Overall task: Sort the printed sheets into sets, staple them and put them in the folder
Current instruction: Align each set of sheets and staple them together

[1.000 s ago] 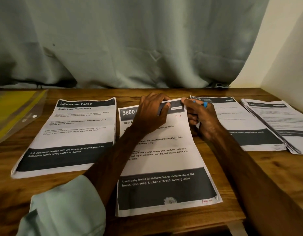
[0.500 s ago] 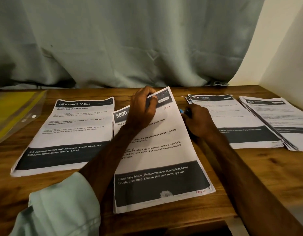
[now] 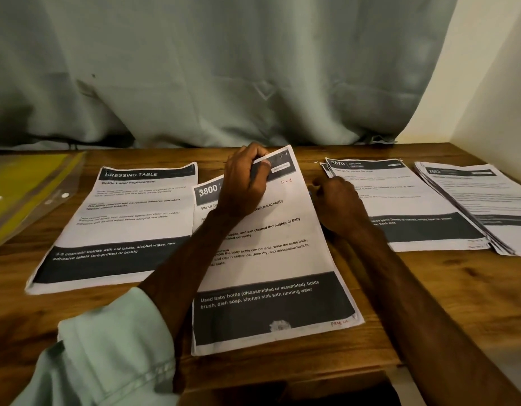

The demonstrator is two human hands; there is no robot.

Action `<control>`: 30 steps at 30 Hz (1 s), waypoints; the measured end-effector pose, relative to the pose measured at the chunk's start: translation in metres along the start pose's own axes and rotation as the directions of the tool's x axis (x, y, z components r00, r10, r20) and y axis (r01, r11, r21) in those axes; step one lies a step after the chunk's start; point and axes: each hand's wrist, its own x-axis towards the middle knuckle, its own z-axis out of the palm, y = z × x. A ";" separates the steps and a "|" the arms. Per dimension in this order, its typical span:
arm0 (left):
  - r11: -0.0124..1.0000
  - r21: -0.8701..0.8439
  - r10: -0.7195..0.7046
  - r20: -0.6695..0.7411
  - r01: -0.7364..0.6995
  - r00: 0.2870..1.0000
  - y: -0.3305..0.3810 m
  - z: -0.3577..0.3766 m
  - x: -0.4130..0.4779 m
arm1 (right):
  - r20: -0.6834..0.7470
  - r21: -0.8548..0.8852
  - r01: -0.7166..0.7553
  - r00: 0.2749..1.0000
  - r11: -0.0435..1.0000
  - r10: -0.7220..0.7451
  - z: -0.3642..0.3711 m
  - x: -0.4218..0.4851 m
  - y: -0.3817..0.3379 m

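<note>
A pale green sleeve covers the left forearm at the near edge. The "3800" sheet set lies at the middle of the bench, with its near edge close to the bench front and its far end turned slightly to the right.

The left hand grips the far edge of this set. The thumb is on the dark header and the fingers are behind the edge.

The right hand rests just beside the set's right edge with its fingers curled under. Whether it holds anything cannot be determined.

The "DRESSING TABLE" set lies flat just to the left. The "3870" set lies to the right, partly under the right wrist. A thicker stack overlaps its right side.

At far left lies the clear folder. Yellow contents show through its cover.

A grey-green curtain hangs behind the bench.
</note>
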 end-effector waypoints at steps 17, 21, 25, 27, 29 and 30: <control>0.948 0.178 -0.237 -0.154 0.263 0.959 -0.006 -0.052 0.015 | 0.023 0.320 0.004 1.000 0.947 -0.012 -0.071 -0.035 -0.062; 0.888 0.310 -0.322 -0.106 0.339 0.941 -0.021 -0.107 0.005 | -0.172 0.269 0.057 0.985 0.961 -0.010 -0.099 -0.018 -0.091; 0.788 0.343 -0.514 -0.094 0.512 0.853 -0.026 -0.162 -0.007 | -0.246 0.407 0.071 0.969 0.910 0.035 -0.089 0.003 -0.121; 0.747 0.354 -0.555 -0.137 0.563 0.821 -0.027 -0.195 -0.017 | -0.191 0.515 0.048 0.980 0.856 0.060 -0.062 0.010 -0.144; 0.723 0.248 -0.632 -0.138 0.645 0.762 -0.036 -0.213 -0.022 | -0.097 0.598 -0.013 0.991 0.801 0.088 -0.035 0.011 -0.157; 0.705 0.165 -0.681 -0.115 0.690 0.723 -0.043 -0.225 -0.026 | -0.042 0.647 -0.039 0.995 0.762 0.087 -0.019 0.011 -0.165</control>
